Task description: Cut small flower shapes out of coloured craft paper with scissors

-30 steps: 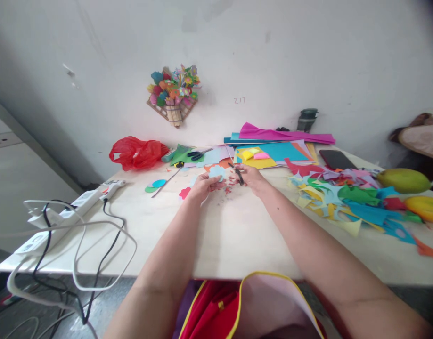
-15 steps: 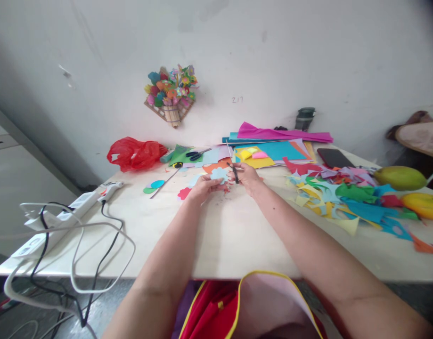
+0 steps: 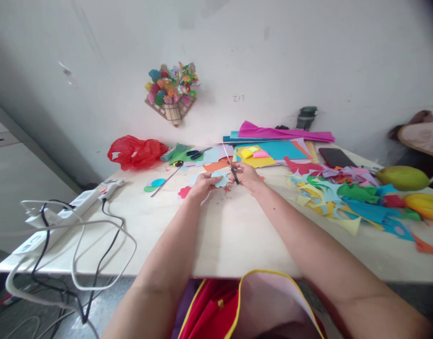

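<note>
My left hand (image 3: 203,185) pinches a light blue, scallop-edged piece of paper (image 3: 221,178) over the middle of the table. Just right of it, my right hand (image 3: 246,176) is closed on a slim tool with a black handle (image 3: 234,174) and a long thin tip pointing up and away. The tool's black part is close to the paper's right edge; whether they touch is unclear. A red scalloped paper piece (image 3: 184,192) lies left of my left hand. Small red scraps (image 3: 227,189) lie below the blue paper.
Coloured paper scraps (image 3: 357,207), a phone (image 3: 337,157) and two yellow-green fruits (image 3: 402,178) are on the right. Paper sheets (image 3: 287,151) lie at the back. Scissors (image 3: 195,154) and a red plastic bag (image 3: 135,153) are back left, power strips (image 3: 61,221) with cables at left.
The tool in my right hand has tilted, its thin tip swinging a little to the left. The light blue paper has turned or shifted slightly in my left hand.
</note>
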Demonstrator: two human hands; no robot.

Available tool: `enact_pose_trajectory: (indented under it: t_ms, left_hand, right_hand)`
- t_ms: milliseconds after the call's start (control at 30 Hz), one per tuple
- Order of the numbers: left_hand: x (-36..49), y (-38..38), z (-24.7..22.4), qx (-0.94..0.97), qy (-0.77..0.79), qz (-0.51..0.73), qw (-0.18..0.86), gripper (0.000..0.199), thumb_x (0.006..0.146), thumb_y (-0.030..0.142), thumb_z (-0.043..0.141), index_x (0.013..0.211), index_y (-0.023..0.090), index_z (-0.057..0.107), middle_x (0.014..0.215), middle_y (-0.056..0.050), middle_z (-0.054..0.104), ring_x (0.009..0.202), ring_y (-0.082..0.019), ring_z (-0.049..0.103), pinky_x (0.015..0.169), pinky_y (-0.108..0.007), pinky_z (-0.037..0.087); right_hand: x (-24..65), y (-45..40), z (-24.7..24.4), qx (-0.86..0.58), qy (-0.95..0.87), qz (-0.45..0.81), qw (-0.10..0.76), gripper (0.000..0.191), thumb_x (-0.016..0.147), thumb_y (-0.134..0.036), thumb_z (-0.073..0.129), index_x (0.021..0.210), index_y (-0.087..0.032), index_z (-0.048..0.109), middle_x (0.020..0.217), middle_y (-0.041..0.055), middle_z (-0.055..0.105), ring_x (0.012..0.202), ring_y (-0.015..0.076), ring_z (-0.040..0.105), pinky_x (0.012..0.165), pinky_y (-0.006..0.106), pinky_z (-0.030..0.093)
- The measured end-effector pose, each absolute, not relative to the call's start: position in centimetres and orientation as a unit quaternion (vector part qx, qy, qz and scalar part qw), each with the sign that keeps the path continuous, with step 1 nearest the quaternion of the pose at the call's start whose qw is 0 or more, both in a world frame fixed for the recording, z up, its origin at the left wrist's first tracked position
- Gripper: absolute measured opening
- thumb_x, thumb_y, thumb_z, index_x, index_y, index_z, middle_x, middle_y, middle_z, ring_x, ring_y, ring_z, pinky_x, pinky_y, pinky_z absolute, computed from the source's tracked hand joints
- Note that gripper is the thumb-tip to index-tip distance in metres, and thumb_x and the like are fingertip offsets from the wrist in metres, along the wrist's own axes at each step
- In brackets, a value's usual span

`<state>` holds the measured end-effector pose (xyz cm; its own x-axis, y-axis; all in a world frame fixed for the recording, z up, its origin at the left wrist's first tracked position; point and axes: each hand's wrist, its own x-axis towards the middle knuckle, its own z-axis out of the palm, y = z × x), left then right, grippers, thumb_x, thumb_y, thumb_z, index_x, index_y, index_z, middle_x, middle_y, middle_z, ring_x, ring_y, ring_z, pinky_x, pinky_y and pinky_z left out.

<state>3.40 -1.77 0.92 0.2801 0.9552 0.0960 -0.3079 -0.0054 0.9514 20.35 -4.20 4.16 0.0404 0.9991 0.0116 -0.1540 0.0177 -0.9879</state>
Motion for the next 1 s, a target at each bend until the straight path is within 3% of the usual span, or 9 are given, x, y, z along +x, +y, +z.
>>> enact_pose_trajectory:
  t_ms: [533, 1000]
  left_hand:
    - [3.4, -1.5, 0.7, 0.494, 0.333, 0.505, 0.625, 0.038, 0.045, 0.028, 0.093, 0.071, 0.010, 0.073, 0.067, -0.005, 0.070, 0.059, -0.015, 0.064, 0.065, -0.029, 0.053]
    - [3.5, -1.4, 0.5, 0.541, 0.335, 0.496, 0.591, 0.031, 0.053, 0.032, 0.089, 0.068, 0.011, 0.072, 0.065, -0.004, 0.068, 0.058, -0.013, 0.061, 0.061, -0.026, 0.049]
  right_hand:
    - [20.5, -3.9, 3.8, -0.452, -0.462, 0.526, 0.554, 0.033, 0.063, 0.000, 0.069, 0.091, -0.017, 0.063, 0.059, -0.0056, 0.062, 0.050, 0.0105, 0.059, 0.056, 0.025, 0.054]
    - [19.4, -3.9, 3.7, -0.481, -0.439, 0.466, 0.598, 0.032, 0.060, 0.000, 0.064, 0.087, -0.017, 0.064, 0.053, -0.0084, 0.059, 0.043, 0.0092, 0.054, 0.048, 0.022, 0.050]
